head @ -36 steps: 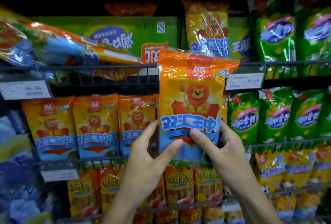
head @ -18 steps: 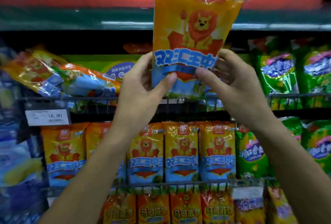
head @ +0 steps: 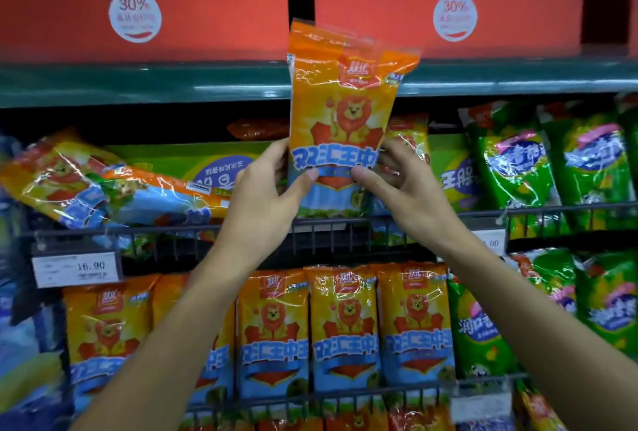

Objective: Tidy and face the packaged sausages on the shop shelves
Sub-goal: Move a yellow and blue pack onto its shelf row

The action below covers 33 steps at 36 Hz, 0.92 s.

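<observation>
Orange sausage pack held upright at the upper wire shelf.

Both hands gripped one orange sausage pack [head: 340, 127], thumbs on its front: the left hand [head: 264, 197] on its left edge, the right hand [head: 402, 194] on its right. Its bottom edge hung just above the wire rail [head: 535, 211], with open room between two toppled orange packs [head: 114, 182] at left and green packs [head: 552, 168] at right. The pack showed a lion and blue lettering. Below, four orange packs [head: 345, 330] stood facing out, one partly hidden.
</observation>
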Each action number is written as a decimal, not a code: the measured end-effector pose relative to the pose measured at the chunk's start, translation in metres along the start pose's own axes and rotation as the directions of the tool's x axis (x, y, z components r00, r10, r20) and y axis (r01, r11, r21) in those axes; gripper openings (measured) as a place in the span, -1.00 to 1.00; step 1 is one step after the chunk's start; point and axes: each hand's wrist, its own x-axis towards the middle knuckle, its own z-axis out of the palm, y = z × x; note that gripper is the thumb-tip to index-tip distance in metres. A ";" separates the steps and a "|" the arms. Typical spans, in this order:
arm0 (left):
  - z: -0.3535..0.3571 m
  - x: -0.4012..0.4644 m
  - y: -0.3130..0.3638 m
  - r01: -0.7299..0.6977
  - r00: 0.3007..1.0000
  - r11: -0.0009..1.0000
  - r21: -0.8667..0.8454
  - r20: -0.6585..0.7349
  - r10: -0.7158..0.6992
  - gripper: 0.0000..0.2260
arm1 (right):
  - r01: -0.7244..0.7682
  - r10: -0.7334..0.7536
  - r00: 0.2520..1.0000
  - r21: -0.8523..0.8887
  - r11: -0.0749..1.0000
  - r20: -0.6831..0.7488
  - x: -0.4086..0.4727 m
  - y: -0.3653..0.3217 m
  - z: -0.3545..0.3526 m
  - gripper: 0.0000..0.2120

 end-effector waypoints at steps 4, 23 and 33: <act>0.001 0.001 -0.006 0.029 0.999 0.990 0.136 0.036 -0.034 -0.57 | -0.073 0.076 0.995 -0.054 0.996 0.067 -0.003 0.003 -0.005 -0.60; -0.013 0.019 -0.004 0.056 0.917 0.918 0.394 0.344 -0.204 -0.74 | -0.020 0.031 0.998 -0.222 0.975 0.048 -0.003 0.007 -0.002 -0.25; -0.007 0.015 -0.005 0.066 0.962 0.967 0.246 0.241 -0.127 -0.77 | 0.082 -0.131 0.977 -0.267 0.960 -0.168 -0.007 0.011 -0.003 -0.30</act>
